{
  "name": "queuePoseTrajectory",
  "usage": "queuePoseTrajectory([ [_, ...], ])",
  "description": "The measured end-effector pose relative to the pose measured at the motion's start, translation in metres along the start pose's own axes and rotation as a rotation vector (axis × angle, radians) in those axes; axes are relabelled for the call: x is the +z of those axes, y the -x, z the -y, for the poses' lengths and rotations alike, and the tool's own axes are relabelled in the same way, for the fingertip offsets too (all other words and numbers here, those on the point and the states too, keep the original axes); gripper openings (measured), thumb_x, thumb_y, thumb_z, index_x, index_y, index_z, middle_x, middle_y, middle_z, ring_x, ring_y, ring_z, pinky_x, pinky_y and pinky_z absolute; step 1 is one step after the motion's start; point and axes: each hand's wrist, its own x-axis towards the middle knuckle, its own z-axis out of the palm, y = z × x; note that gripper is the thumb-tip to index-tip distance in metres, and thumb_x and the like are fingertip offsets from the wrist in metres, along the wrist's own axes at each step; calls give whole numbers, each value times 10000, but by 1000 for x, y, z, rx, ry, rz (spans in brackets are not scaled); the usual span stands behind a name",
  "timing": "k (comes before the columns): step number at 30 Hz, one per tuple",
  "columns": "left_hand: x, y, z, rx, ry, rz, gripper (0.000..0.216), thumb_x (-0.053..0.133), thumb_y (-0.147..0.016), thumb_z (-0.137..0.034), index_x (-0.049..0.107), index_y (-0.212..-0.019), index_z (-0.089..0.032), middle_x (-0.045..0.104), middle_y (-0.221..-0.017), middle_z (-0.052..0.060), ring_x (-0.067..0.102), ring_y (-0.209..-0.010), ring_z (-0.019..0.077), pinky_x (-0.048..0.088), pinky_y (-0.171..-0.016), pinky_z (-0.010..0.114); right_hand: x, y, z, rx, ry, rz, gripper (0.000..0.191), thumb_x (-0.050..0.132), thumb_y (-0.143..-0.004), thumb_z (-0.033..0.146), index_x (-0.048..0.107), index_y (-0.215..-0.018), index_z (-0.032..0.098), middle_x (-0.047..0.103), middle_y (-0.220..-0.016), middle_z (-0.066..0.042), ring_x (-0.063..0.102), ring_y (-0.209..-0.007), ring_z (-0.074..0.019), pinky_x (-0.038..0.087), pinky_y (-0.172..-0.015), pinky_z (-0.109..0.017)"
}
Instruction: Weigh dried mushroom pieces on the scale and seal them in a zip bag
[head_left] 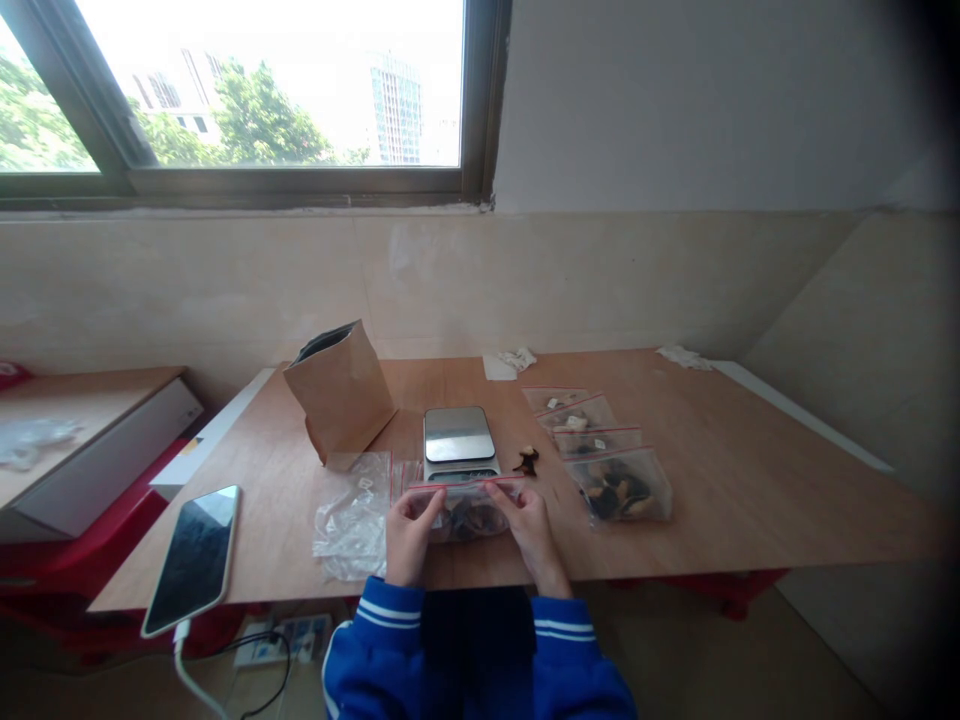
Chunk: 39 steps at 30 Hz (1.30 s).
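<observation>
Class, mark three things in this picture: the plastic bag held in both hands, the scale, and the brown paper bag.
Held plastic bag (474, 520), head view: middle of its clear front.
Scale (458, 435), head view: the flat metal plate on top.
Brown paper bag (345, 395), head view: middle of its front side.

On the bare brown wooden table (750, 490) I take the silver rectangular scale (459, 436) as my mark. To its left and slightly behind stands an open brown paper bag (343, 395); left and before it lies a pile of clear plastic bags (351, 520); farthest left, I see a dark-screened flat phone (196, 555). Just before the scale, a red-edged clear plastic pouch (472, 522) sits between the person's left hand (409, 532) and right hand (531, 527). Just right of the scale lies a dark forked piece (527, 460), then, farther right, overlapping red-edged filled clear bags (626, 488). Behind the scale, slightly right, is crumpled white tissue (517, 358).
</observation>
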Motion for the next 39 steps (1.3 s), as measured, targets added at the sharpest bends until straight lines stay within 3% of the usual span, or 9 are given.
queuePoseTrajectory([
  [8,4,2,1,-23,45,11,299,746,-682,-390,721,-833,-133,730,-801,70,672,-803,208,521,-734,298,-1,4,4,10,-45,-11,332,725,-717,472,719,-866,176,751,-879,-81,693,-873,-253,533,-844,-395],
  [15,3,5,-7,-17,141,114,304,779,-643,-353,740,-868,-154,716,-985,88,661,-922,231,508,-841,329,0,8,15,59,-201,263,553,731,-732,443,581,-1221,231,693,-1138,-97,666,-1014,-253,497,-930,-424],
  [18,3,4,-3,-48,142,134,301,792,-626,-353,743,-837,-143,725,-939,96,669,-884,237,518,-815,337,0,7,12,83,-111,269,431,746,-699,459,684,-1034,195,698,-1123,-108,672,-989,-271,538,-848,-393],
  [22,2,2,5,-53,120,109,303,780,-646,-362,741,-851,-141,738,-871,88,674,-858,234,520,-805,334,0,6,6,84,-28,196,338,742,-692,459,726,-872,174,750,-903,-73,699,-832,-246,566,-729,-351],
  [33,3,6,-4,51,-19,83,262,738,-699,-364,726,-827,-136,733,-862,92,671,-866,234,520,-793,319,8,5,2,-8,-1,78,271,757,-685,417,737,-784,166,743,-750,-44,693,-704,-218,565,-693,-340],
  [36,3,6,-6,70,-30,69,260,731,-707,-372,721,-819,-137,728,-853,86,669,-862,229,517,-798,313,8,5,1,-8,-5,79,278,755,-688,423,736,-797,168,747,-777,-49,696,-740,-228,561,-728,-350],
  [39,2,6,-7,32,-16,145,295,728,-710,-386,719,-869,-138,727,-879,94,669,-862,230,521,-778,310,7,4,4,-7,17,95,301,732,-709,445,734,-834,171,750,-844,-64,695,-823,-244,551,-780,-359],
])
